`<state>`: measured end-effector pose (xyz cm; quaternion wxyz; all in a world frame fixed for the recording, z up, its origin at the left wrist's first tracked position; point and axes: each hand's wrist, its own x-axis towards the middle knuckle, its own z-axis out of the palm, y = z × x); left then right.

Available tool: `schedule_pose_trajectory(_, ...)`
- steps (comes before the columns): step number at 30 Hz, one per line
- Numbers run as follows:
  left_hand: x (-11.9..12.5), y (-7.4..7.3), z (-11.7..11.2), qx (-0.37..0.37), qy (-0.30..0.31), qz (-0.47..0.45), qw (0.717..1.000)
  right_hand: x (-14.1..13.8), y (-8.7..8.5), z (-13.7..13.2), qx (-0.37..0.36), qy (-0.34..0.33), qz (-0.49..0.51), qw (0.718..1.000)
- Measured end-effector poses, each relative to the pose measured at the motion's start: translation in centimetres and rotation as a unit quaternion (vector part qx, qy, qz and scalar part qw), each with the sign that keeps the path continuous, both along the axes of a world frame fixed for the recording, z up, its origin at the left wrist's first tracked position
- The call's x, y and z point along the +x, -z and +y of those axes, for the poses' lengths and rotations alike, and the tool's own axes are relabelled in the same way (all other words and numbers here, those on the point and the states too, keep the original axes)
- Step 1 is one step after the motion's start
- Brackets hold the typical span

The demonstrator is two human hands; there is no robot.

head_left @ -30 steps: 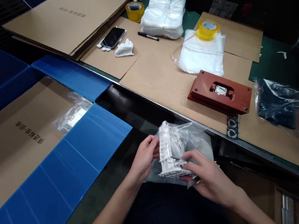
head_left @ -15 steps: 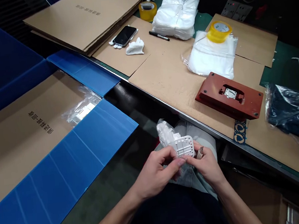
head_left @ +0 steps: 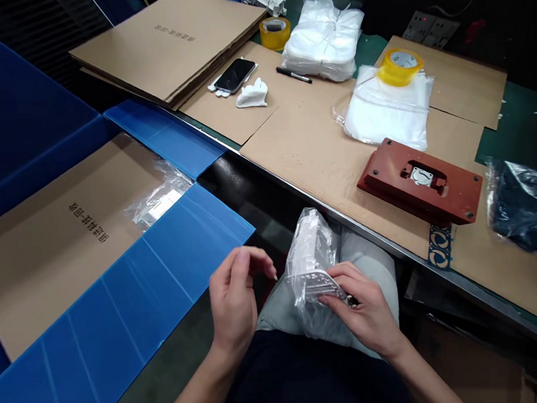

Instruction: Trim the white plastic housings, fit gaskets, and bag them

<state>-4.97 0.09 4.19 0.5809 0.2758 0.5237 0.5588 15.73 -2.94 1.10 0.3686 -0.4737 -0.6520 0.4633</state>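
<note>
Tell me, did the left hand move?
Yes: the left hand has lifted off the bagged white plastic part and moved left, toward the blue plastic sheet, whose edge it now overlaps in view.

The steel-edged counter is topped with a dark green mat, and flat brown corrugated cardboard sheets lie across it. A thick stack of brown cardboard lies at the far left. On the sheets sit a rust-red rectangular bolted plate, a clear plastic bag of white material and a black smartphone.

Bare L hand & R hand, dark navy top, pale grey trousers.
</note>
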Motion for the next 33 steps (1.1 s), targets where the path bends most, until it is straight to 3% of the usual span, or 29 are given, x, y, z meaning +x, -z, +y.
schedule_pose_trajectory(1, -0.1, 0.8, 0.5, -0.086, 0.001, -0.050, 0.995, -0.1, 0.0, 0.1, 0.014, -0.014, 0.000, 1.000)
schedule_pose_trajectory(3, 0.1, 2.5, 1.4, -0.204, 0.067, -0.123, 0.969, -0.3, -0.2, 0.2, 0.034, -0.053, 0.003, 0.998)
schedule_pose_trajectory(5, 0.8, 3.9, 1.7, -0.258, 0.136, -0.195, 0.936, -0.1, -0.6, 0.2, 0.045, -0.086, 0.005, 0.995)
schedule_pose_trajectory(7, 1.4, 4.9, 1.6, -0.280, 0.174, -0.268, 0.905, 0.7, -1.3, -0.1, 0.041, -0.068, 0.000, 0.997)
schedule_pose_trajectory(11, 1.7, 5.9, 1.1, -0.273, 0.173, -0.334, 0.885, 2.6, -3.2, -1.3, 0.052, 0.129, 0.014, 0.990)
schedule_pose_trajectory(14, 1.6, 6.2, 1.0, -0.251, 0.160, -0.346, 0.890, 3.3, -4.2, -2.0, 0.075, 0.282, 0.075, 0.954)
schedule_pose_trajectory(16, 1.9, 6.1, 1.0, -0.233, 0.147, -0.341, 0.899, 3.6, -4.6, -2.0, 0.072, 0.350, 0.122, 0.926)
schedule_pose_trajectory(21, 2.8, 5.0, 0.9, -0.188, 0.107, -0.286, 0.933, 4.5, -4.9, -1.8, -0.012, 0.497, 0.154, 0.854)
schedule_pose_trajectory(23, 3.0, 4.4, 0.9, -0.164, 0.090, -0.264, 0.946, 4.4, -4.1, -2.1, -0.076, 0.473, 0.139, 0.866)
schedule_pose_trajectory(25, 3.2, 3.7, 1.0, -0.132, 0.081, -0.243, 0.958, 3.3, -2.6, -2.5, -0.153, 0.387, 0.112, 0.902)
schedule_pose_trajectory(27, 3.5, 3.0, 1.0, -0.093, 0.087, -0.232, 0.964, 1.5, -0.8, -2.8, -0.224, 0.304, 0.106, 0.920)
schedule_pose_trajectory(30, 3.9, 2.5, 0.8, -0.045, 0.098, -0.242, 0.964, -1.3, 1.1, -3.0, -0.314, 0.247, 0.191, 0.897)
schedule_pose_trajectory(33, 2.9, 2.5, 0.8, -0.017, 0.142, -0.225, 0.964, -2.4, 1.3, -2.4, -0.335, 0.208, 0.213, 0.894)
